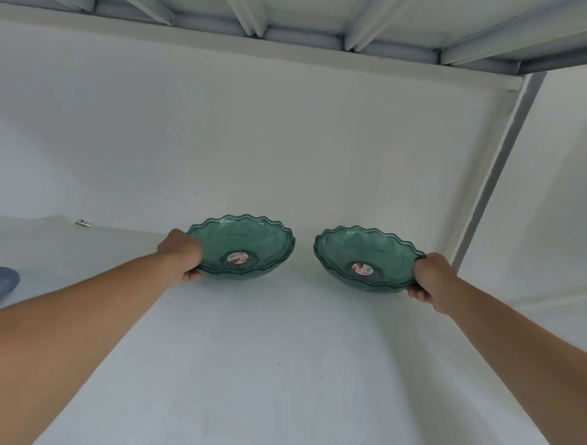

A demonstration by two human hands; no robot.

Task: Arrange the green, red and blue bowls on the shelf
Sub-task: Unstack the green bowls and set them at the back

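Note:
Two green see-through bowls with wavy rims sit toward the back of the white shelf board (pixel 258 375). My left hand (pixel 182 254) grips the left rim of the left green bowl (pixel 249 237), thumb inside and fingers underneath. My right hand (pixel 431 280) grips the right rim of the right green bowl (pixel 360 253) the same way. Each bowl has a round red and white sticker in its bottom. The right bowl tilts slightly toward me. A narrow gap separates the two bowls. No red or blue bowl is in view.
The underside of the upper shelf (pixel 377 23) with metal ribs spans the top. A grey upright post (pixel 495 166) stands at the right. A small red and white object (pixel 83 223) lies at the back left. Something blue (pixel 0 282) shows at the left edge.

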